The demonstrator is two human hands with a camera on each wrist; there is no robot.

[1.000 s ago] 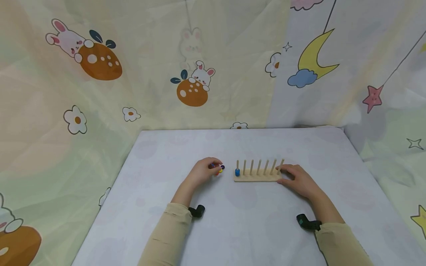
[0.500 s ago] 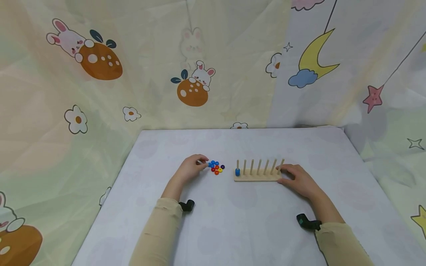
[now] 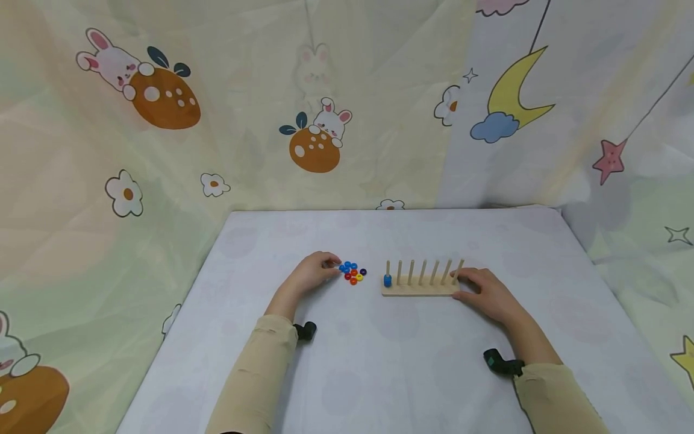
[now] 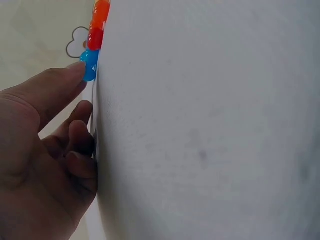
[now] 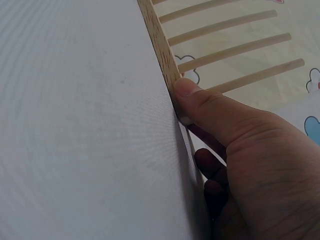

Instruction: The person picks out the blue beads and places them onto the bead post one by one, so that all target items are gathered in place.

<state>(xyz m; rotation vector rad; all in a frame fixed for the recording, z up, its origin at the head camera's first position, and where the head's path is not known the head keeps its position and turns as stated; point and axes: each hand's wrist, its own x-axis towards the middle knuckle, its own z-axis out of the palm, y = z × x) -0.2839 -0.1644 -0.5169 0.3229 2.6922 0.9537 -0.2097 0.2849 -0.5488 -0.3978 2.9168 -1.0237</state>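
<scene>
My left hand [image 3: 311, 272] is at the left edge of a small cluster of beads [image 3: 354, 273] on the table, in blue, red, orange, yellow and dark purple. In the left wrist view its thumb tip is against a blue bead [image 4: 90, 64], with the index fingertip hidden behind; the other fingers are curled. To the right lies a wooden peg board [image 3: 420, 291] with a row of several upright pegs. Blue beads [image 3: 387, 281] sit on its leftmost peg. My right hand [image 3: 490, 295] grips the right end of the board, thumb on the front edge.
A white cloth covers the table [image 3: 379, 374], whose far edge meets a hanging curtain [image 3: 244, 90] printed with rabbits, flowers and a moon. A black wrist camera [image 3: 306, 331] sits on the left wrist, another black camera [image 3: 501, 363] on the right.
My left hand has drawn back leftward from over the beads to their left edge, uncovering the cluster, and has stayed there over the last half second. The right hand and peg board stay put.
</scene>
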